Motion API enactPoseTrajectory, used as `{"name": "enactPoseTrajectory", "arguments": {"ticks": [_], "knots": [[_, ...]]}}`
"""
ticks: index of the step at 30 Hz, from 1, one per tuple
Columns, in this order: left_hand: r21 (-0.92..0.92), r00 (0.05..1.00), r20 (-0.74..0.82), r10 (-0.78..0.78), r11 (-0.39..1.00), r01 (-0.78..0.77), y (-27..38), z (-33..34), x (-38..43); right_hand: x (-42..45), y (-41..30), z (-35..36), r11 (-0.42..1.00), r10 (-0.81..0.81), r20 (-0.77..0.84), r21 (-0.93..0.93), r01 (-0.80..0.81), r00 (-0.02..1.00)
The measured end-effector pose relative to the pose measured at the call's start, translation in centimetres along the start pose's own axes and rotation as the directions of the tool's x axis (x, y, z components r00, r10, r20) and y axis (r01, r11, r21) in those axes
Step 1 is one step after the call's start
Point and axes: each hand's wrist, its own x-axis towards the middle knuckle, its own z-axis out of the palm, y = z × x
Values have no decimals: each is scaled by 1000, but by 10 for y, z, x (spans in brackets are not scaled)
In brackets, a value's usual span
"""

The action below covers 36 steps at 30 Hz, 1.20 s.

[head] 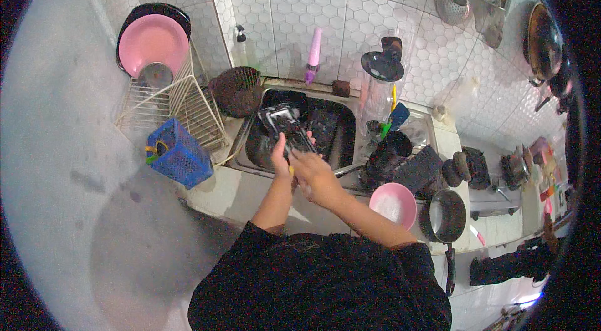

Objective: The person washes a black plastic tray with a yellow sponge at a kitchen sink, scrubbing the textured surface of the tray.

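Note:
My left hand [282, 159] grips a dark, soapy container [287, 120] over the sink, its thumb on the near side and its fingertips showing at the right edge. White suds lie on the container, whose exact kind I cannot tell. My right hand [312, 171] is blurred and lies against the near end of the container, close to my left palm. A bit of yellow shows between the hands; whether the right hand holds something is hidden. Below them is the metal sink basin [345, 143], with dark items inside it.
Left of the sink stand a wire dish rack [197, 110], a blue plastic basket [183, 157] and a dark round basket [237, 91]. To the right are dark wet dishes [418, 169], a pink bowl [393, 204] and a frying pan [447, 216]. Utensils hang on the tiled wall.

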Motion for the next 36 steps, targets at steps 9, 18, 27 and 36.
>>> {"name": "enactPoseTrajectory", "arguments": {"ticks": [9,18,27,36], "knots": [[815,998,68,-17,577,-46,21,22,61,-49,33,-19,984,27,385,151,-92,923],[831,924,-353,-144,-502,240,-53,-55,161,-81,15,-84,663,598,333,307,-683,730],[595,882,-471,25,-729,339,-98,-53,181,-131,-2,-107,565,772,57,397,-724,633],[570,916,-395,67,-764,302,-111,-81,204,-145,-11,-112,390,892,14,484,-784,452]]}}
